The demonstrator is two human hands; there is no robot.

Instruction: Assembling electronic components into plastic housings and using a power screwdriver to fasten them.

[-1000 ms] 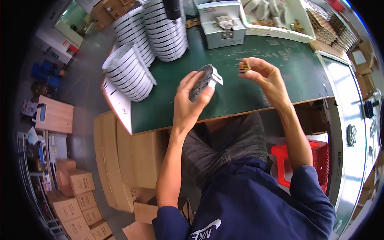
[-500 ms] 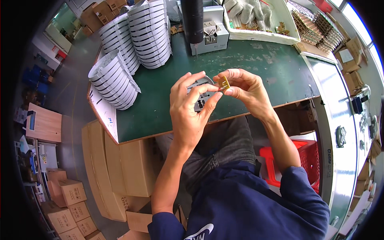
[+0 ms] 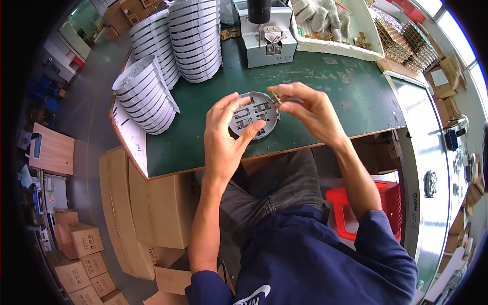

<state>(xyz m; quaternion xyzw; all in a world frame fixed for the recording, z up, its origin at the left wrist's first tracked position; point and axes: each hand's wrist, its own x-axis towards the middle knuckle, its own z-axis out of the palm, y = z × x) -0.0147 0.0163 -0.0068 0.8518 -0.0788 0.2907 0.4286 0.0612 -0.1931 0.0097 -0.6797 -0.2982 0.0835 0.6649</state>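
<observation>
A round grey plastic base (image 3: 268, 116) with slots and raised ribs inside it lies on the green table in front of me. Over its left side, my left hand (image 3: 223, 134) has thumb and fingers spread apart; whether the fingertips touch it I cannot tell. Just above the base's right rim, my right hand (image 3: 312, 109) pinches a small brass-coloured metal piece (image 3: 276, 97) between thumb and fingers. Part of that piece is hidden by the fingertips.
Stacks of white-grey ring-shaped parts (image 3: 195, 46) stand at the left of the green table (image 3: 325, 96). Behind the base is a grey machine (image 3: 269, 48) with a dark cylinder above. A white tray (image 3: 338, 48) holds gloves and brass pieces. Cardboard boxes (image 3: 160, 208) stand below left.
My left hand has drawn away from the brass piece, leftward onto the round base, and its fingers have opened. The right hand keeps the piece, now turned. More of the base shows.
</observation>
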